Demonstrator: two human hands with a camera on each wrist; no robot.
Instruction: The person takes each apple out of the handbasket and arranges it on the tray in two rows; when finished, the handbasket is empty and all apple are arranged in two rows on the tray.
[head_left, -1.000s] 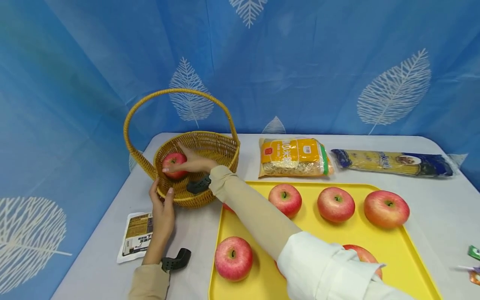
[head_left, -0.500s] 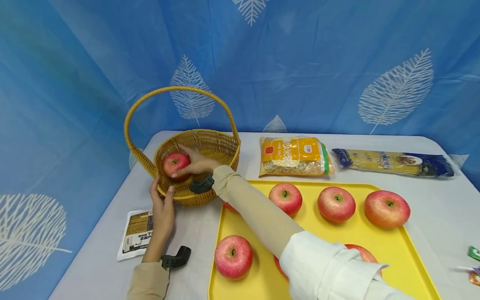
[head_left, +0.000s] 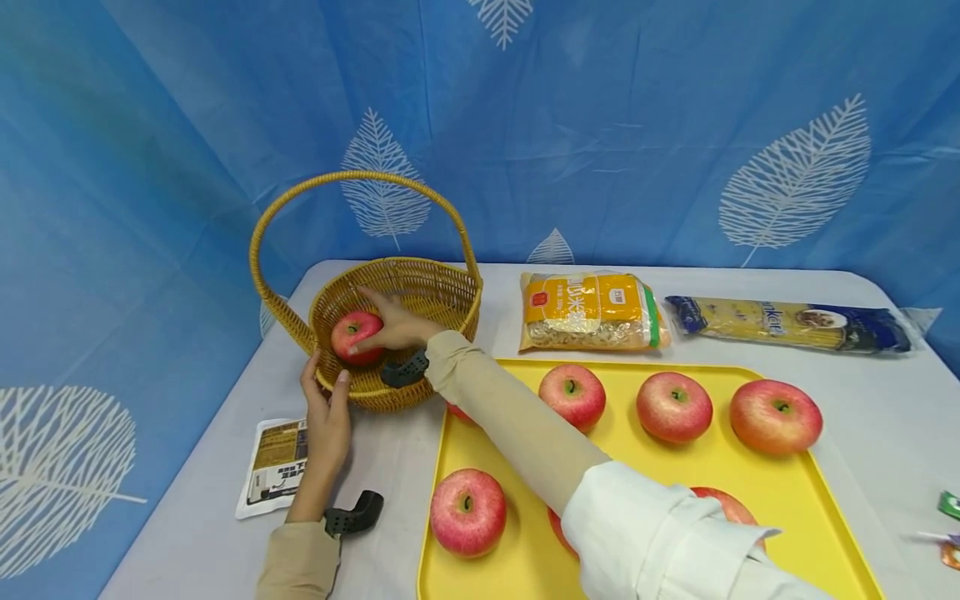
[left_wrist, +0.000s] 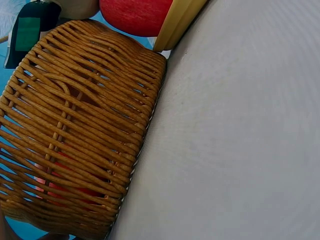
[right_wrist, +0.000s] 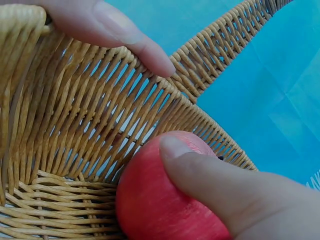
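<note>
My right hand grips a red apple inside the wicker basket.

The apple is round, smooth and matte, red shading to pink, with a small dark stem dimple on top; it sits low against the basket's left inner wall, my fingers curled over its skin. My left hand clasps the basket's near rim from outside, thumb hooked over the weave. Beside the basket lies a yellow tray with more apples, on a white table.
</note>
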